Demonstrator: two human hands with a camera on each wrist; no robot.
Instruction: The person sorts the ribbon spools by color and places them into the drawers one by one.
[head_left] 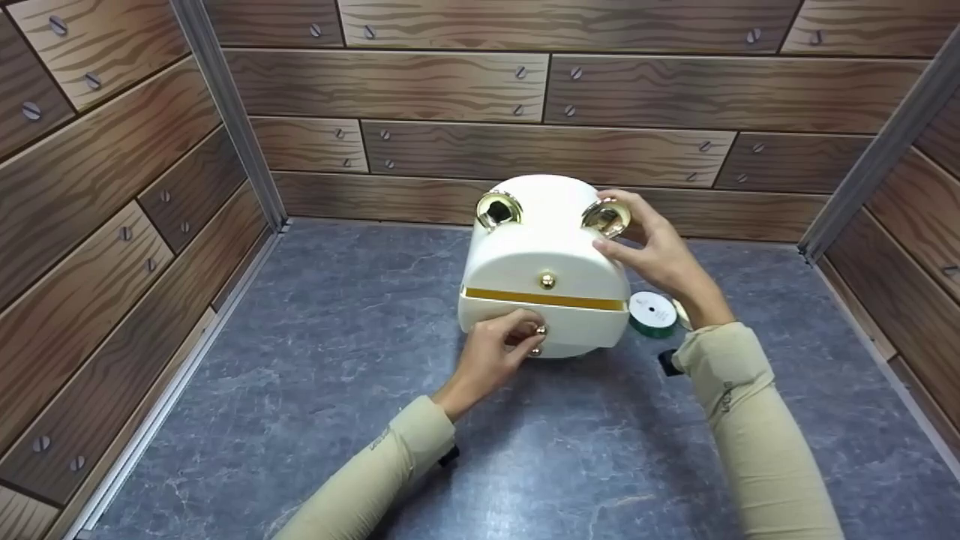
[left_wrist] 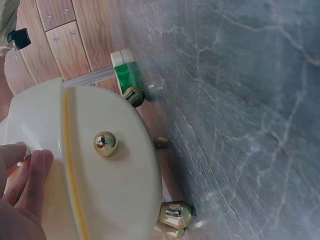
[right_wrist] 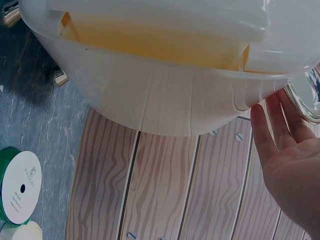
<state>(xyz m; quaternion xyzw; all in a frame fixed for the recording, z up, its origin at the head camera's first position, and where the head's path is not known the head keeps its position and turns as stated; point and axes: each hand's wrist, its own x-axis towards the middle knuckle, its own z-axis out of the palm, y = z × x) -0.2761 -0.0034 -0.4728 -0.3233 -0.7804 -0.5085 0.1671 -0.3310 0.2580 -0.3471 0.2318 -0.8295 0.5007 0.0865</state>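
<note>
A white rounded jewelry box (head_left: 540, 225) with gold ring-shaped ears stands on the table. Its middle drawer (head_left: 581, 324) is slid partly out, baring a yellow-orange inside. My left hand (head_left: 495, 349) pinches that drawer's gold knob between thumb and fingers, as the left wrist view also shows. Just below is a lower drawer with its own gold knob (left_wrist: 106, 144). My right hand (head_left: 656, 251) rests against the box's right side. Its thumb lies on the box beside the right gold ring (head_left: 606, 217), and its fingers (right_wrist: 265, 132) touch the side wall and ring.
A green ribbon spool (head_left: 652, 313) with a white label lies right of the box, with a cream spool (head_left: 682, 315) beside it. Gold feet (left_wrist: 176, 214) hold the box off the table. Wood-patterned panels (head_left: 465, 90) enclose the back and sides.
</note>
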